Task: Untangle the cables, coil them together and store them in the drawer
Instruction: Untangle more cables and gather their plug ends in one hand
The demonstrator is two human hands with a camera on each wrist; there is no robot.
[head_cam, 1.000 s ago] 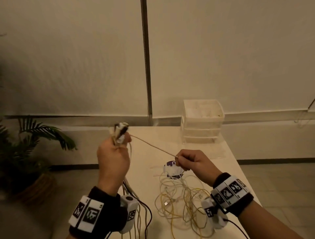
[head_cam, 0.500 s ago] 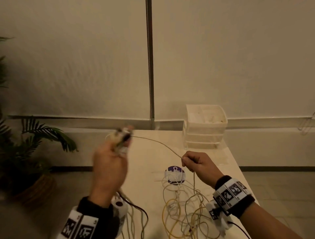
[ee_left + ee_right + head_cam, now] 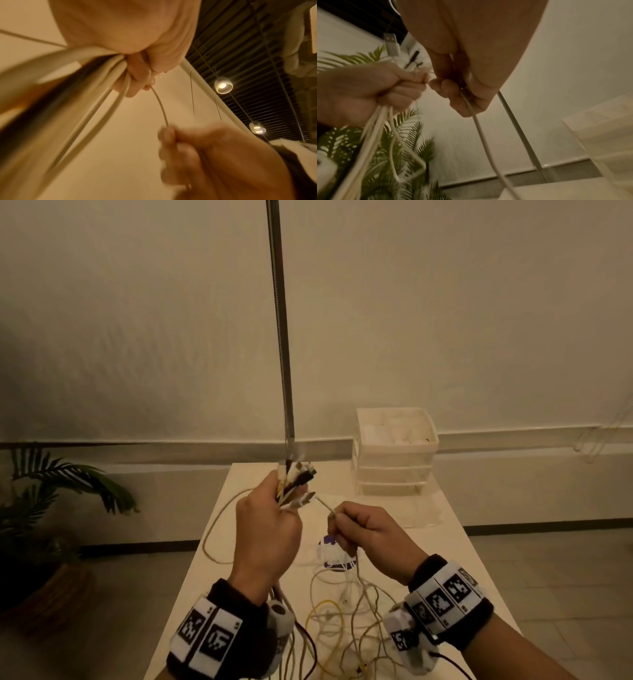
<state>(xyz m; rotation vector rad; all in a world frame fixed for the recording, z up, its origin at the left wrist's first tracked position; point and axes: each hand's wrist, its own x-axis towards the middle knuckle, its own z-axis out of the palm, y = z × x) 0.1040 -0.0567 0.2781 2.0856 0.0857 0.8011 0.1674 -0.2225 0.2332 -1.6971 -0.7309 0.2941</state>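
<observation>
My left hand (image 3: pixel 270 525) is raised over the white table (image 3: pixel 246 481) and grips a bundle of cable ends (image 3: pixel 296 482), white and black plugs sticking out above the fist. Their cords hang down past the wrist (image 3: pixel 96 108). Just to its right, my right hand (image 3: pixel 359 530) pinches a single thin white cable (image 3: pixel 323 504) that runs short and taut to the bundle; the same cable (image 3: pixel 481 129) trails down from the fingers. A loose tangle of white and yellow cables (image 3: pixel 346 621) lies on the table below. The stacked translucent drawer unit (image 3: pixel 394 453) stands at the table's far right.
A purple and white round label (image 3: pixel 334 554) lies on the table under my right hand. A potted palm (image 3: pixel 51 508) stands on the floor to the left. A metal pole (image 3: pixel 281 337) runs up the wall behind the table.
My two hands have come close together, so the stretch of cable between them is much shorter. The left hand moved right and the right hand slid up along the cable.
</observation>
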